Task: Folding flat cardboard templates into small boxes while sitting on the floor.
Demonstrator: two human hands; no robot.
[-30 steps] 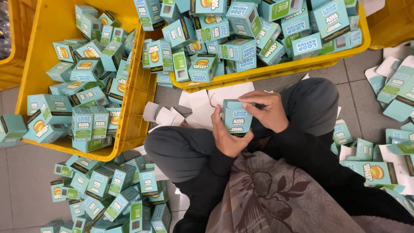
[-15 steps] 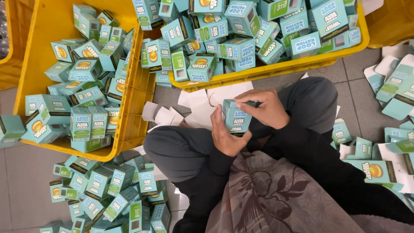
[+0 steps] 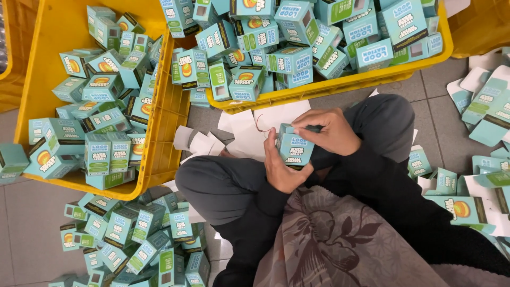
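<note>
While the person sits cross-legged on the grey floor, here's how the scene reads:

box: small teal carton (image 3: pixel 295 149), mid-frame just above the lap, upright-ish, top end toward the crates.
left hand: left hand (image 3: pixel 280 169) wrapped around the box's lower left side, closed on it, thumb up along the edge.
right hand: right hand (image 3: pixel 328 130) clamped over the box's top right corner, fingertips pressing at the top flap area; can't tell if the flap is tucked all the way.
risk 1: flap could crease or go in crooked, probably if the right fingers push while the box is slightly tilted in the left palm.
risk 2: thin card could dent, since both hands squeeze it from opposite corners.
risk 3: box could slip onto the white card scraps (image 3: pixel 249 130) lying just above the knees, if one hand lets go early.
left crate: yellow crate (image 3: pixel 159 154), left of frame, holding loose teal boxes with orange round graphics and green side panels.
top crate: second yellow crate (image 3: pixel 340 82), top centre, heaped with the same boxes, some showing a little square window.
floor pile: more made-up boxes (image 3: pixel 138 239), lower left.
flat blanks: unfolded teal cartons (image 3: pixel 486 114), right edge, lying flat and overlapping.
lap: patterned brown cloth (image 3: pixel 340 244), bottom centre.
</note>
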